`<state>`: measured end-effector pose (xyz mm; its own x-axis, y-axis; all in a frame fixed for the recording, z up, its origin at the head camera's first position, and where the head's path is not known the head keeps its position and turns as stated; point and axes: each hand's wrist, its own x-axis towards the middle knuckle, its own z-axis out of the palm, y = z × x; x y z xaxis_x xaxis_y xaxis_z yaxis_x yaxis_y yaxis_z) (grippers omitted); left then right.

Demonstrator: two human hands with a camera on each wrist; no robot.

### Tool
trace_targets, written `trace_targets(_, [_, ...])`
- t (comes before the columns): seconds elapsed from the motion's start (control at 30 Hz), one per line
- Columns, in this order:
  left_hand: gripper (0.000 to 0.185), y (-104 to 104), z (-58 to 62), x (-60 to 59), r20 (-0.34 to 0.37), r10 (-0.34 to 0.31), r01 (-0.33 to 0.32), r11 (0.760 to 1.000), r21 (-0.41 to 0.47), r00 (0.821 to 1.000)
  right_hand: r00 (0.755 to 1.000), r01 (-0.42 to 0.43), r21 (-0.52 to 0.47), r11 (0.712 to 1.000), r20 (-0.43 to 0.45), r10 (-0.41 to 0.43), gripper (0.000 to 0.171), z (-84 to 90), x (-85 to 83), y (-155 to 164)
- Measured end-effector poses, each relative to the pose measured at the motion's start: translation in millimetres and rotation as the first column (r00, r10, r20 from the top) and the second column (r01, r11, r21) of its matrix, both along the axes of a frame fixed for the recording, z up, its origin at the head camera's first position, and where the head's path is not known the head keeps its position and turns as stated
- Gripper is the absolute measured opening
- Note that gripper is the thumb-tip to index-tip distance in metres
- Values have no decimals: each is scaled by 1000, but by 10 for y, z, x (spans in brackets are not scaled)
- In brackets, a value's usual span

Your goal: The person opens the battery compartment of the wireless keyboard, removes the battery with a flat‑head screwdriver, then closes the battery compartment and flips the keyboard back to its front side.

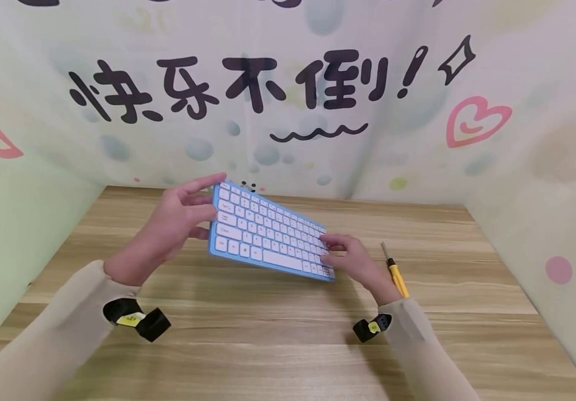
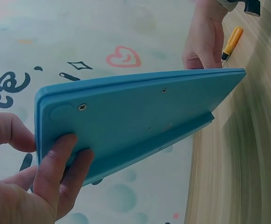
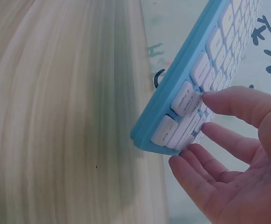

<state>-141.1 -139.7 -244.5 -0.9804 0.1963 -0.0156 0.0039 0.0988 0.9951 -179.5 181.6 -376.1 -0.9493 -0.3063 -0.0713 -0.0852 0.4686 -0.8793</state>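
We hold a blue keyboard [image 1: 268, 234] up above the wooden table [image 1: 288, 334], over its far half.

Our left hand [image 1: 175, 223] pinches the left end, thumb on the key side, fingers on the back. Our right hand [image 1: 350, 259] pinches the right end, thumb on the keys. If one pinch slips, we think it could drop, maybe onto the yellow screwdriver [image 1: 395, 270] near the right edge.

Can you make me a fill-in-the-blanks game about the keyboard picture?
1. Both hands hold up a keyboard whose frame is ____.
2. Its keys are ____.
3. The screwdriver lying on the wooden table has a ____ handle.
4. The screwdriver lies nearest the ____ hand.

Missing words: blue; white; yellow; right
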Motion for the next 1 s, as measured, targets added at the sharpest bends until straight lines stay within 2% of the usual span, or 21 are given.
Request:
trace_targets(0.2, [59, -16, 67, -8, 6, 2, -2, 999, -34, 1000, 998, -25, 11, 1000, -53, 26, 44, 34, 29, -69])
trace_targets(0.5, [62, -12, 180, -26, 39, 26, -24, 998, -54, 999, 992, -97, -17, 995, -82, 95, 38, 133, 98, -220])
trace_targets(0.77, [63, -7, 236, -42, 51, 49, -46, 996, -73, 997, 976, -168, 12, 986, -135, 168, 35, 292, 213, -384])
trace_targets(1.0, [65, -9, 275, -60, 54, 53, -48, 995, -93, 997, 951, -237, 49, 970, -191, 242, 37, 420, 317, -519])
